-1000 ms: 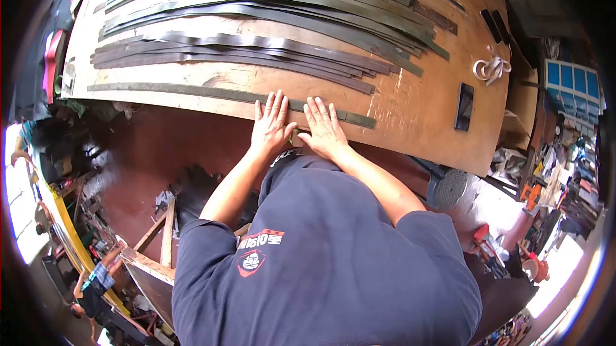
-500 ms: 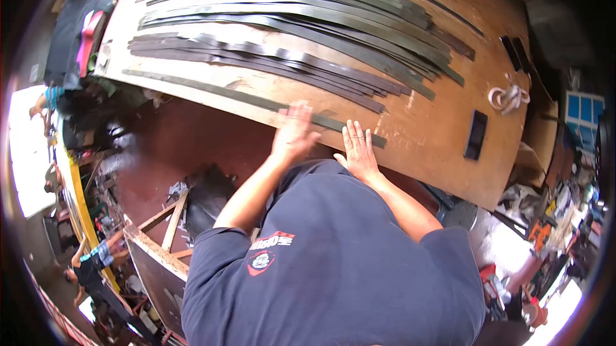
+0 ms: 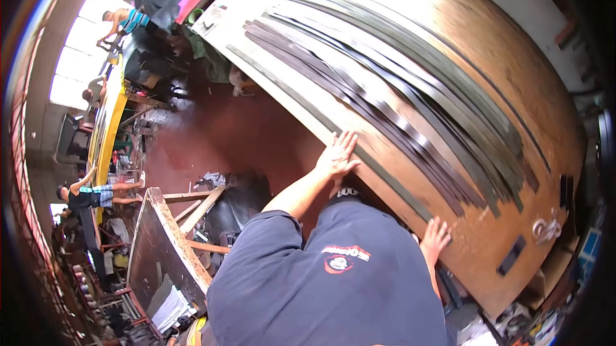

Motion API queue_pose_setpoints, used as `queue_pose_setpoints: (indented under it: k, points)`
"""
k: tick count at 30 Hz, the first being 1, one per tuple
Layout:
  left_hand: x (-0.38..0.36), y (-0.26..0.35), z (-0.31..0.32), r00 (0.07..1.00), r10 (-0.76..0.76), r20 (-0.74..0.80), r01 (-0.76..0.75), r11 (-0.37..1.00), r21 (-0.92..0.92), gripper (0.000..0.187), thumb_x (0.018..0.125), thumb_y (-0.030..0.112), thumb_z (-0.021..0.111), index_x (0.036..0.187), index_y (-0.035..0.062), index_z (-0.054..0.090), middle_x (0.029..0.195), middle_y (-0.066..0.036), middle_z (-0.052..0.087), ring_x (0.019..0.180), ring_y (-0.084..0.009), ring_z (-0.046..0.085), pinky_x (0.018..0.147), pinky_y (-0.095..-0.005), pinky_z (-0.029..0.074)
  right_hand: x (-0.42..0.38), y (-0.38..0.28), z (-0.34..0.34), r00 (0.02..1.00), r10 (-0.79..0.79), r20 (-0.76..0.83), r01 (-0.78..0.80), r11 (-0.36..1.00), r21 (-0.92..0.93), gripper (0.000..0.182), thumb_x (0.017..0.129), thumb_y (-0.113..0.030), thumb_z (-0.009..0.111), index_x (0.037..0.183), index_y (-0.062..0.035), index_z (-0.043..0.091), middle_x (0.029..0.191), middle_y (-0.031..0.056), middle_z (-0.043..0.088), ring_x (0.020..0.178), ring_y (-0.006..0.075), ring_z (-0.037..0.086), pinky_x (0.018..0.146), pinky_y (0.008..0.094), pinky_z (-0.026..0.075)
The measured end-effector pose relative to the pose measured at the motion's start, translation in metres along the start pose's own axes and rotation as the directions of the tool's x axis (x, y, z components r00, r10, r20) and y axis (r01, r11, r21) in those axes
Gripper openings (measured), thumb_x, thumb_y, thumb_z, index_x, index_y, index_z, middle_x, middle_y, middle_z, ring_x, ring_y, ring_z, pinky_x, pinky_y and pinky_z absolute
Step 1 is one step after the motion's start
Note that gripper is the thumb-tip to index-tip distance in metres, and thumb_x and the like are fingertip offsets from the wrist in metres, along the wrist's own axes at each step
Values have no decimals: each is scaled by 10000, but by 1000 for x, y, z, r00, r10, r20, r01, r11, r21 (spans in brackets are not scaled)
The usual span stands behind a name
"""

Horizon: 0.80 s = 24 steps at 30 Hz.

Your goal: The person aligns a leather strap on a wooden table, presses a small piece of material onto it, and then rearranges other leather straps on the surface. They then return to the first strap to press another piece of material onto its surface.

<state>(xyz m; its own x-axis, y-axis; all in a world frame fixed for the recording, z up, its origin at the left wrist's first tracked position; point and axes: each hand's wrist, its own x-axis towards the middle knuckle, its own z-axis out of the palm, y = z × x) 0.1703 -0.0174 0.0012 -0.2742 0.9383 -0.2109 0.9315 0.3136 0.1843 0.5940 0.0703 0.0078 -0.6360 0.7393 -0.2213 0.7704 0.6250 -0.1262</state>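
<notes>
Wooden table, dark strips (laid lengthwise), left hand flat, right hand flat at edge.

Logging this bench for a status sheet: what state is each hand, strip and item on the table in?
left hand: open, flat on the table edge
right hand: open, fingers spread at the table edge
near strip: lying flat, alone along the edge
strip bundles: laid out lengthwise, overlapping
wooden table: carrying the strips
white cord: loosely bunched

A brown wooden table carries long dark metal strips.
</notes>
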Motion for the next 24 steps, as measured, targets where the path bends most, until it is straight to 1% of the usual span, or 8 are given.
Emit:
queue_pose_setpoints:
  k: [2, 5, 6, 11, 14, 16, 22, 24]
  points:
    - [9, -72, -23, 992, -92, -92, 92, 996, -7, 857, 882, 509, 534, 1447, -76, 260, 1535, -244, 219, 1439, -375, 181, 1180, -482, 137, -1, -10, 3, 998, 64, -7, -64, 994, -88, 861, 789, -427, 684, 1446, 3, 330, 1552, 151, 236, 1417, 412, 192, 1102, 646, 179]
    - [31, -188, -47, 948, -279, -155, 281, 960, -15, 842, 884, 492, 544, 1379, -154, 331, 1483, -312, 277, 1431, -395, 188, 1180, -455, 145, 9, -46, -24, 963, 252, 100, -247, 967, -56, 865, 742, -272, 758, 1436, 16, 329, 1548, 164, 240, 1435, 401, 152, 1119, 634, 144]
    - [38, -229, -47, 932, -332, -144, 340, 940, 31, 869, 892, 546, 498, 1417, -118, 299, 1520, -260, 249, 1444, -361, 168, 1189, -415, 126, 12, -51, -26, 946, 298, 124, -292, 954, -71, 855, 747, -267, 749, 1435, 18, 329, 1551, 161, 237, 1439, 391, 151, 1130, 621, 122]
    - [71, -384, -56, 810, -547, -213, 571, 818, 69, 840, 951, 587, 346, 1478, -51, 208, 1563, -189, 195, 1465, -316, 113, 1187, -436, 72, 28, -64, -38, 867, 418, 271, -380, 907, -182, 876, 751, -290, 742, 1442, 35, 312, 1563, 144, 214, 1444, 374, 142, 1147, 584, 108]
    - [89, -456, -63, 752, -629, -197, 657, 739, 149, 813, 962, 574, 314, 1495, -24, 177, 1581, -174, 142, 1469, -306, 103, 1185, -449, 60, 39, -68, -44, 795, 485, 365, -422, 874, -241, 892, 751, -299, 744, 1446, 42, 302, 1569, 140, 199, 1445, 370, 141, 1149, 579, 110]
    - [99, -503, -65, 708, -653, -268, 699, 701, 138, 789, 967, 560, 307, 1500, -7, 179, 1582, -172, 138, 1468, -304, 112, 1179, -479, 73, 49, -74, -51, 753, 521, 402, -436, 853, -287, 899, 749, -314, 746, 1446, 41, 303, 1575, 138, 179, 1447, 368, 134, 1150, 578, 114]
    - [121, -615, -99, 619, -773, -141, 784, 598, 164, 759, 976, 564, 270, 1500, 19, 203, 1585, -145, 145, 1463, -313, 127, 1151, -563, 153, 68, -78, -66, 634, 568, 526, -444, 823, -354, 946, 734, -359, 760, 1453, 37, 291, 1585, 125, 141, 1454, 356, 115, 1156, 570, 114]
    - [126, -637, -112, 594, -792, -144, 804, 593, 52, 758, 970, 581, 273, 1502, 44, 216, 1588, -138, 137, 1464, -305, 128, 1145, -579, 156, 75, -77, -67, 567, 592, 573, -422, 806, -416, 959, 732, -374, 761, 1460, 27, 283, 1589, 115, 132, 1456, 352, 114, 1158, 568, 113]
